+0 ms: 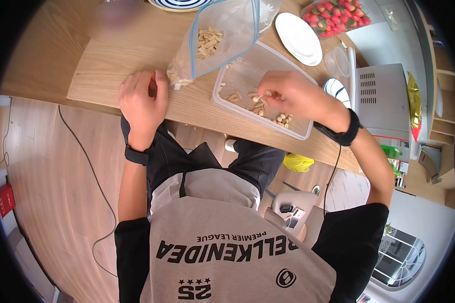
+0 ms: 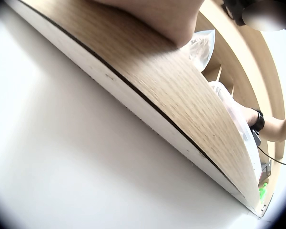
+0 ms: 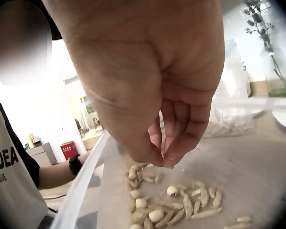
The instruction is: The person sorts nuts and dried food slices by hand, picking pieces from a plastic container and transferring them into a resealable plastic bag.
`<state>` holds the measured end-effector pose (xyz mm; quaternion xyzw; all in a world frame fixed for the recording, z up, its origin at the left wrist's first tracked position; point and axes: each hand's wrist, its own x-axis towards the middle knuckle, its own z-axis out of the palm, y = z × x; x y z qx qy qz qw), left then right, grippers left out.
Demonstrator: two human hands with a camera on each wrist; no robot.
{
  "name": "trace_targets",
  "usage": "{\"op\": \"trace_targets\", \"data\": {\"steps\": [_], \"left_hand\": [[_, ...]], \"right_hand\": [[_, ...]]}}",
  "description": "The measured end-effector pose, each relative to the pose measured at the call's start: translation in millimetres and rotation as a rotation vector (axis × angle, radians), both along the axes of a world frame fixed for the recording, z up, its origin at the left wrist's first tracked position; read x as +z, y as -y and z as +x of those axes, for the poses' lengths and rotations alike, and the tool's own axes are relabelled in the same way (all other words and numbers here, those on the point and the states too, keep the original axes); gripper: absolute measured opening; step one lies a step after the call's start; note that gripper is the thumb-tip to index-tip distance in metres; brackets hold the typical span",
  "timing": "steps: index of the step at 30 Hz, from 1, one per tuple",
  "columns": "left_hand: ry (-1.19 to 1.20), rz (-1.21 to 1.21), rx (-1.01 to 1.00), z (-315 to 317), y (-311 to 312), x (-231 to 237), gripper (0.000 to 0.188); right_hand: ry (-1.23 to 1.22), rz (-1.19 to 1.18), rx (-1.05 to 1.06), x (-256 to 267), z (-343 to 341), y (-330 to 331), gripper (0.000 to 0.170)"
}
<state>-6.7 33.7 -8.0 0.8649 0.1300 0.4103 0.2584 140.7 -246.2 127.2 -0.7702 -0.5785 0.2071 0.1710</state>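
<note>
My right hand [image 1: 285, 91] reaches into a clear plastic tub [image 1: 308, 132]. Thumb and fingertips meet in a pinch, with a small pale piece barely showing between the tips in the right wrist view. Below them lie pale dried strips [image 3: 207, 196] and a round lotus seed [image 3: 172, 191]. More round seeds [image 1: 283, 120] gather in the tub's near right corner. My left hand [image 1: 142, 96] rests at the table's front edge, loosely curled and holding nothing. Just beyond it stands an unzipped zip bag [image 1: 232, 30] with cut pale pieces [image 1: 208, 43] inside.
White plates [image 1: 299, 40] are stacked behind the tub, near a clear box of strawberries [image 1: 333, 17]. A blue-striped dish [image 1: 336, 91] and a grey appliance [image 1: 381, 101] are at the right. A blue-ringed plate [image 1: 179, 4] is at the far edge. A cable hangs from the right wrist.
</note>
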Motion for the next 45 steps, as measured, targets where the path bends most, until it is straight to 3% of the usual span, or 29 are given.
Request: {"op": "trace_targets", "data": {"steps": [4, 10, 13, 18, 24, 28, 30, 31, 33, 37, 45], "left_hand": [[0.003, 0.002, 0.003, 1, 1, -1, 0.024], [-0.017, 0.003, 0.008, 1, 1, -2, 0.024], [-0.018, 0.016, 0.005, 1, 1, -1, 0.022], [0.007, -0.007, -0.018, 0, -1, -3, 0.021], [-0.006, -0.008, -0.018, 0, -1, -3, 0.024], [0.015, 0.000, -0.011, -1, -1, -4, 0.026], [0.024, -0.003, -0.016, 0, -1, -5, 0.026], [0.027, -0.001, -0.010, 0, -1, -5, 0.027], [0.028, 0.003, -0.010, 0, -1, -6, 0.027], [0.004, 0.008, 0.004, 0, 0, -4, 0.021], [0.025, 0.007, -0.009, 1, -1, -4, 0.021]], "right_hand": [[0.007, 0.074, -0.187, 43, 6, -3, 0.013], [0.030, 0.370, -0.185, 89, 6, -40, 0.012], [0.140, 0.334, -0.097, 109, -1, -70, 0.012], [0.295, 0.365, 0.000, 96, 6, -85, 0.013], [0.300, 0.477, -0.137, 83, -4, -53, 0.011], [0.335, 0.335, -0.271, 61, -13, -8, 0.013], [0.047, 0.139, -0.315, 41, -14, 10, 0.015], [0.045, 0.136, -0.316, 30, -14, 15, 0.015], [-0.071, -0.082, -0.112, 12, -13, 25, 0.018], [-0.109, -0.169, 0.025, -13, -14, 21, 0.022], [-0.119, -0.260, -0.049, -16, -18, 12, 0.026]]}}
